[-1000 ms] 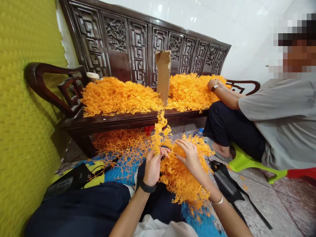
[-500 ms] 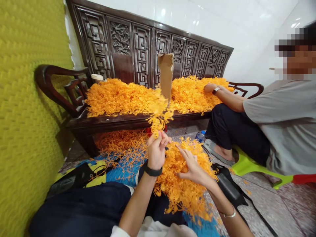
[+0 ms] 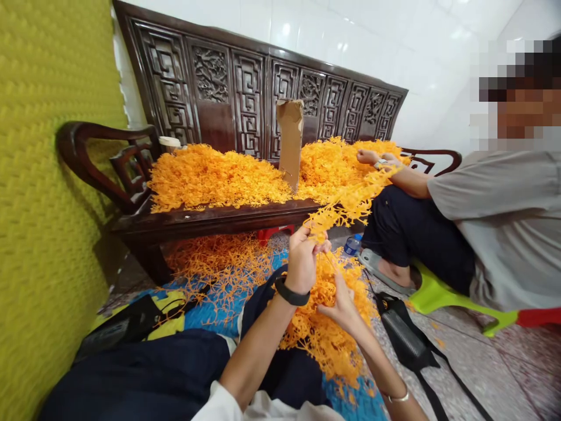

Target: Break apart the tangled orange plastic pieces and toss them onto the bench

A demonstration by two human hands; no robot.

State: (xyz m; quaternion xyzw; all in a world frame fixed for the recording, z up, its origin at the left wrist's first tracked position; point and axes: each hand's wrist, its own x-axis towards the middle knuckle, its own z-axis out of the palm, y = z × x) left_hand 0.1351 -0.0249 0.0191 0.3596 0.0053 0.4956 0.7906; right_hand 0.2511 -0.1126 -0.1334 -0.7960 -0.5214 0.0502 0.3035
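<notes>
My left hand (image 3: 305, 254), with a black band at the wrist, is closed around the lower end of a bunch of orange plastic sprigs (image 3: 346, 204). The bunch leans up and to the right, its far end blurred in front of the other person. Just below, my right hand (image 3: 344, 301) is over a heap of loose orange sprigs (image 3: 333, 354) in front of me. Its thumb and index finger are apart, and the fingertips point up at my left hand. A thin orange stem lies close to those fingertips; whether they touch it is unclear.
A carved dark wooden bench (image 3: 210, 219) carries two orange heaps divided by a cardboard piece (image 3: 289, 137). Orange strands (image 3: 223, 263) lie beneath it. At right, a person (image 3: 512, 222) sits on a green stool (image 3: 442, 295). A bottle (image 3: 352, 245) and black bag (image 3: 405, 333) are on the floor.
My left hand has moved right with the bunch, which now tilts rightward instead of upward. My right hand has shifted slightly down, its fingertips nearer the left. The other person's hand has lifted slightly.
</notes>
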